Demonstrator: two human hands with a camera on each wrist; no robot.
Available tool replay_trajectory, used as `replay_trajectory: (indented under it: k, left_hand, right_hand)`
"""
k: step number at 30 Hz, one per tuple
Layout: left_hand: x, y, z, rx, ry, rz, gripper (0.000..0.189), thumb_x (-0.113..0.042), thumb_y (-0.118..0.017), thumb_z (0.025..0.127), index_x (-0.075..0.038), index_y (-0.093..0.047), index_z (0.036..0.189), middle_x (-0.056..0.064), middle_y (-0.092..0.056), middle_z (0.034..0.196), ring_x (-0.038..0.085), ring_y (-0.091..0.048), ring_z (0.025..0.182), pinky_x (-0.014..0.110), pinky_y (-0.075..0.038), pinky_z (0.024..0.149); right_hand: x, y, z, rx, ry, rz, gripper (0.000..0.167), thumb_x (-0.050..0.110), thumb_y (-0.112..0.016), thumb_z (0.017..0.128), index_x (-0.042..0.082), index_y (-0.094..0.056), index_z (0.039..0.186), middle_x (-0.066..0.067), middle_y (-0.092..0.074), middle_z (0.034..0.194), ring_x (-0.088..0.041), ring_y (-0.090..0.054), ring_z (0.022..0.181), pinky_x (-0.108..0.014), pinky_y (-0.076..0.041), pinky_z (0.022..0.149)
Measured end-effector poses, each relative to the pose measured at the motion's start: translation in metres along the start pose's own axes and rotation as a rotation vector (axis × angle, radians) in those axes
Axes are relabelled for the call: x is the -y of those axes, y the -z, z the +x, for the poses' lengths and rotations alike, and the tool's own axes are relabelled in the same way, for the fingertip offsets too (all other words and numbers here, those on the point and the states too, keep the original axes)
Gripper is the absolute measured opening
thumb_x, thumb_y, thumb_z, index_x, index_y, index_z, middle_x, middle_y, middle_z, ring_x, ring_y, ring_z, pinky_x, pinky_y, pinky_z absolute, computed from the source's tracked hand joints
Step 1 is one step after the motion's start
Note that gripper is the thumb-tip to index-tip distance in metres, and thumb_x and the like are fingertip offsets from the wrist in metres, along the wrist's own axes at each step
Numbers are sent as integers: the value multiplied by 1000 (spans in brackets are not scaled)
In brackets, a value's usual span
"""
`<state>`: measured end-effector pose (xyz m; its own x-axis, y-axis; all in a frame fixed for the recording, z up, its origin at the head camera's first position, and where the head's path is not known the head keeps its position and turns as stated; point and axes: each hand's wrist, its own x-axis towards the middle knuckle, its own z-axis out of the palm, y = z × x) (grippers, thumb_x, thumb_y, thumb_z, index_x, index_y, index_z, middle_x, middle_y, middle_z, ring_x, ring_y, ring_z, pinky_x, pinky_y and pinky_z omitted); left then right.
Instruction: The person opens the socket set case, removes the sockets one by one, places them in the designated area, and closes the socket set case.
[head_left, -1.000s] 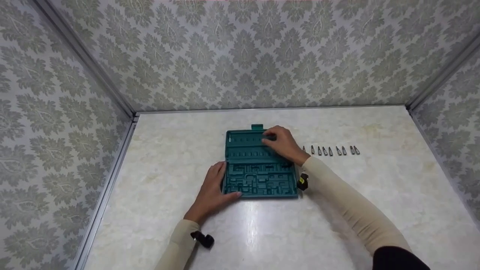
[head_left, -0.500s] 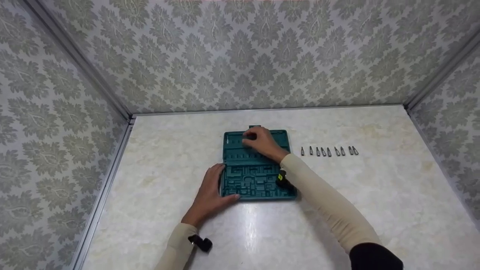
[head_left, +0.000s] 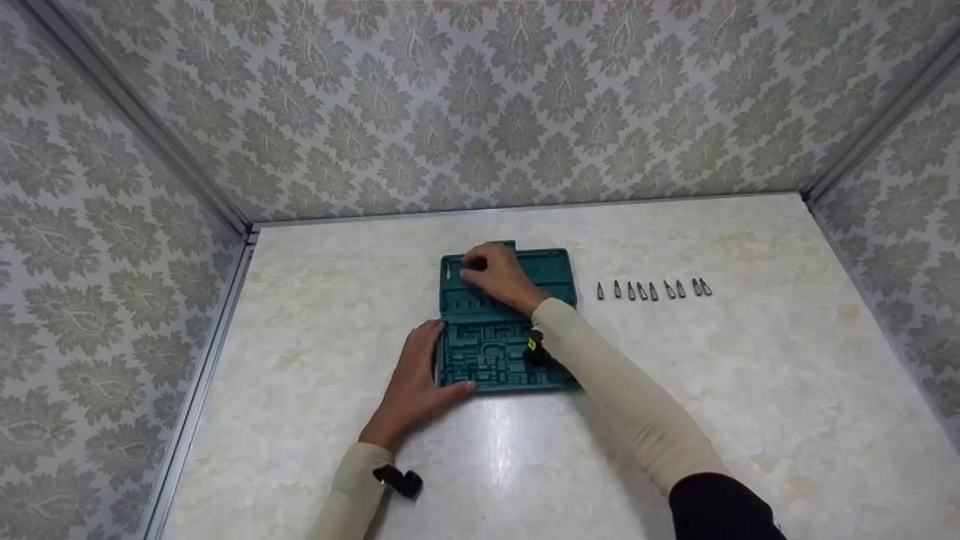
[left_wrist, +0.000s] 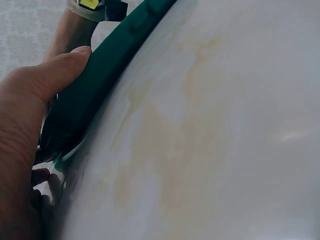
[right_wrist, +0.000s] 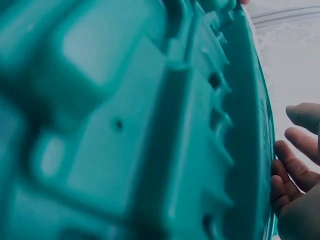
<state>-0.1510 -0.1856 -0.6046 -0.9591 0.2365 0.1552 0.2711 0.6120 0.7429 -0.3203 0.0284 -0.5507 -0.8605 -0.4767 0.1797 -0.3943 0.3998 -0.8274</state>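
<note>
A green plastic case (head_left: 491,360) lies opened flat on the table, its moulded compartments facing up. My left hand (head_left: 412,382) grips its near left corner, thumb on the front edge and fingers along the left side. In the left wrist view, the left thumb (left_wrist: 70,62) presses on the case edge. Over the left part of the lid (head_left: 551,266) hovers my right hand (head_left: 502,277), thumb and index finger close together; whether anything small is between them cannot be made out. In the right wrist view its fingers (right_wrist: 297,167) are bent beside the case.
Several small metal bits (head_left: 642,291) lie in a loose row on the table, right of the case. One small shiny piece (head_left: 449,271) sits in the lid's left slot. Patterned walls (head_left: 480,112) enclose the light marbled table (head_left: 315,300).
My right hand has moved left across the lid, toward its left end. The left hand keeps its hold on the case. The row of bits looks the same.
</note>
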Motion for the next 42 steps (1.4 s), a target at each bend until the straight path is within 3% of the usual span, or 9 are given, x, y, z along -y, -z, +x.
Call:
replay_trajectory:
  k: [13, 27, 32, 36, 39, 42]
  left_hand:
    - [-2, 0, 0, -7, 4, -10, 117, -61, -90, 84, -12, -32, 173, 14, -30, 177, 32, -29, 163, 60, -31, 128]
    - [-2, -1, 0, 4, 53, -15, 119, -61, -91, 82, -17, -31, 174, 6, -28, 179, 26, -28, 162, 57, -32, 128]
    - [-3, -1, 0, 9, 39, -4, 117, -62, -90, 84, -15, -31, 174, 10, -28, 179, 30, -27, 164, 58, -31, 129]
    - [-4, -1, -1, 22, 63, -1, 119, -63, -90, 84, -17, -30, 175, 9, -26, 180, 28, -24, 165, 57, -29, 130]
    - [-4, 0, -1, 24, 79, -5, 119, -63, -90, 83, -19, -29, 175, 7, -25, 180, 26, -23, 165, 56, -28, 131]
    - [-3, 0, -1, 20, 74, -11, 119, -63, -90, 83, -18, -29, 175, 8, -25, 180, 27, -23, 165, 56, -29, 130]
  right_hand:
    - [2, -18, 6, 25, 16, -90, 30, 11, -74, 106, -6, -76, 131, -21, -71, 124, -34, -62, 112, -49, -50, 100]
    - [11, -21, 11, 66, -98, -203, 40, 20, -71, 109, 2, -72, 144, -19, -68, 130, -33, -59, 117, -52, -46, 106]
    - [13, -23, 13, 44, -163, -194, 39, 20, -73, 108, 6, -73, 145, -18, -69, 132, -34, -62, 124, -55, -42, 115]
    - [13, -25, 13, 12, -202, -133, 37, 18, -77, 105, 7, -76, 141, -13, -71, 128, -30, -64, 121, -54, -39, 118]
    - [11, -26, 13, -32, -195, -32, 29, 12, -78, 104, 8, -79, 132, -10, -73, 123, -28, -66, 116, -51, -44, 115]
    - [10, -28, 13, -80, -155, -7, 21, 10, -79, 103, 7, -81, 123, -9, -77, 120, -26, -70, 113, -50, -49, 112]
